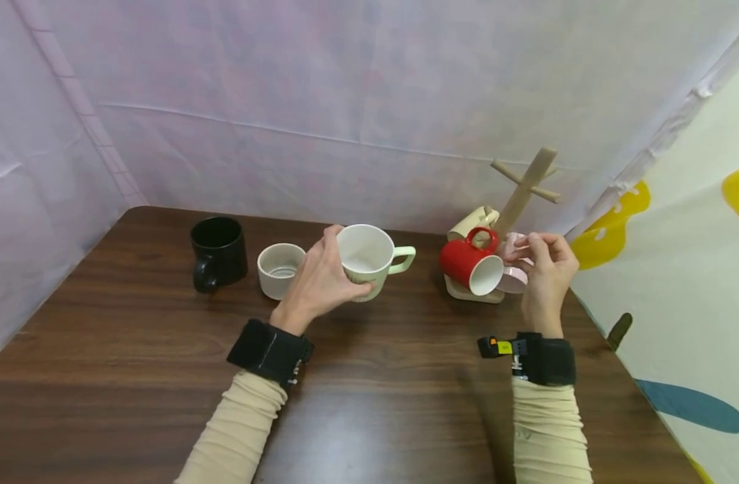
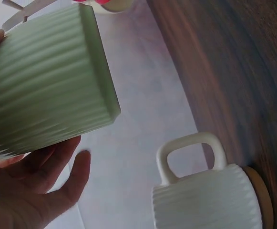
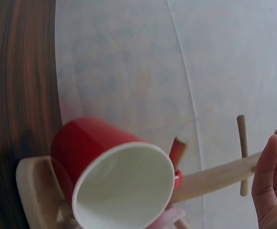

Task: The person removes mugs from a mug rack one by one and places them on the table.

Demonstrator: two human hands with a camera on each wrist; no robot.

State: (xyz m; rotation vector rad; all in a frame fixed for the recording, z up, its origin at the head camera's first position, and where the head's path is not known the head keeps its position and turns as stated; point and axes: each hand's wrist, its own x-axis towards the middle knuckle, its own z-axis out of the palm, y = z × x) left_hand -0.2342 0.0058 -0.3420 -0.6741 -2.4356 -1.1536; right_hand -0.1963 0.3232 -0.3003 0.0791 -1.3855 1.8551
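Note:
My left hand [image 1: 338, 270] grips a pale green ribbed mug [image 1: 369, 259] by its body and holds it above the brown table [image 1: 134, 349], handle pointing right. In the left wrist view the green mug [image 2: 47, 76] lies against my palm and fingers [image 2: 57, 181]. My right hand [image 1: 541, 259] hovers at the wooden mug tree [image 1: 523, 188], fingers loosely curled beside a pink mug [image 1: 514, 275] hanging there. In the right wrist view the fingers [image 3: 271, 181] hold nothing. A red mug [image 1: 469, 263] and a cream mug [image 1: 472, 222] also hang on the tree.
A black mug [image 1: 218, 252] and a white ribbed mug [image 1: 280, 269] stand on the table left of my left hand. The white ribbed mug [image 2: 205, 200] shows its handle in the left wrist view. A pale curtain [image 1: 345, 101] closes the back and left.

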